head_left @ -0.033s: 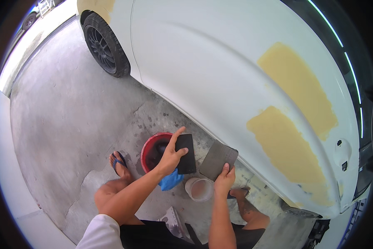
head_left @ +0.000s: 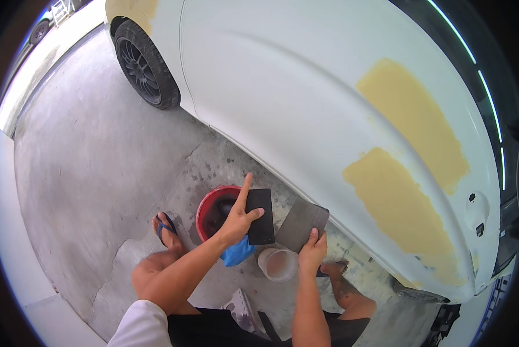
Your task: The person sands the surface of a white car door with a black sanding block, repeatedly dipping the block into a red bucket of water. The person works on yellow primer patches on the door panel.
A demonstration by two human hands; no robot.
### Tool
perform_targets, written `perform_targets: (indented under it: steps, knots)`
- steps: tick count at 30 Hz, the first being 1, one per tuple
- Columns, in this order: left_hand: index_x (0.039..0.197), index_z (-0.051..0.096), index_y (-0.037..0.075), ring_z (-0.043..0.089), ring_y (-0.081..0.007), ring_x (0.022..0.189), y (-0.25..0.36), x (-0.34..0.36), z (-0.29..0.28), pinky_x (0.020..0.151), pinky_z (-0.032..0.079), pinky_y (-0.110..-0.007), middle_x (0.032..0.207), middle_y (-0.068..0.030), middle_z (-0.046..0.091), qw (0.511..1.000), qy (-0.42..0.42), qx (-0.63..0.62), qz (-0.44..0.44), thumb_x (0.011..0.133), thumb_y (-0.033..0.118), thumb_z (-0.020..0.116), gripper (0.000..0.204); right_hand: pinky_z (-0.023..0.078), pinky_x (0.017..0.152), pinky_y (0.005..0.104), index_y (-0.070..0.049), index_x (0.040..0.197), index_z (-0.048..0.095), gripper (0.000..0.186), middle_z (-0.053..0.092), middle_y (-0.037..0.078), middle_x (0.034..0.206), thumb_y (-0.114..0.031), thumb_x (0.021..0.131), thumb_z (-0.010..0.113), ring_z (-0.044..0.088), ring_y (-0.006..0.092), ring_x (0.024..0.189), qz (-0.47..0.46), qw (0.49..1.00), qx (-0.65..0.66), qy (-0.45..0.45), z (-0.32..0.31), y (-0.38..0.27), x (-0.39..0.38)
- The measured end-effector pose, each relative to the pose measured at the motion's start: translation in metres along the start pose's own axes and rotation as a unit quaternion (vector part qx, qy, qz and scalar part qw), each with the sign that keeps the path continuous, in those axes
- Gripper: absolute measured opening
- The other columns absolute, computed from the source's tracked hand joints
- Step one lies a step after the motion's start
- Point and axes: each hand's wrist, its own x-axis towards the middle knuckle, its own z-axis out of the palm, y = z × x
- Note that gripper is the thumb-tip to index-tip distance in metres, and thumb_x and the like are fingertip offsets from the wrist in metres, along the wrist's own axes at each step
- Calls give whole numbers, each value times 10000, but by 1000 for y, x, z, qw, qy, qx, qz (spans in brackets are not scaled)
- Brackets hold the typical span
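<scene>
My left hand (head_left: 236, 222) grips a flat black rectangular sanding block (head_left: 261, 218), the thumb across its face and the index finger pointing out past it. In my right hand (head_left: 313, 250) is a grey sheet of sandpaper (head_left: 297, 222), pinched at its near corner between thumb and fingers. The block and the sheet are side by side, with a narrow gap at most between them. Below my left hand stands a red bucket (head_left: 201, 215) with dark contents, a blue cloth (head_left: 238, 253) at its near side. A translucent tub (head_left: 278, 265) sits between my forearms.
A white car (head_left: 271, 104) fills the upper right, with yellowish filler patches (head_left: 392, 202) on its door panel. Its black wheel (head_left: 141, 66) is at the upper left. A pale flat-sided object (head_left: 243, 312) lies between my legs on the concrete floor (head_left: 86, 168).
The black block has shifted slightly nearer to me, and my left index finger points a little more straight ahead. The grey sheet has moved slightly left.
</scene>
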Motion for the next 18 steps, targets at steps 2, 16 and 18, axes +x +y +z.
perform_targets:
  steps: [2, 16, 18]
  knots:
    - [1712, -15, 239, 675, -210, 1100, 0, 0, 0, 967, 548, -313, 1281, -155, 621, 998, -19, 56, 17, 970, -86, 625, 1033, 528, 706, 512, -37, 1139, 652, 355, 713, 263, 862, -363, 1110, 514, 698, 488, 832, 25, 995, -91, -31, -2, 1, 0]
    - [1668, 304, 125, 467, -391, 1321, -16, -8, 35, 1167, 350, -475, 1484, -235, 455, 900, -5, 434, 36, 982, 347, 633, 792, 548, 765, 450, 0, 1213, 599, 441, 736, 258, 998, -396, 1138, 420, 741, 414, 921, 23, 985, 134, -102, 52, -43, -48]
    - [1667, 321, 151, 544, -325, 1190, -3, -4, 26, 1082, 448, -423, 1356, -201, 526, 888, -51, 451, 78, 945, 310, 705, 834, 553, 775, 419, -6, 1264, 590, 436, 737, 224, 1030, -390, 1139, 426, 745, 350, 935, 10, 980, 154, -125, 45, -37, -45]
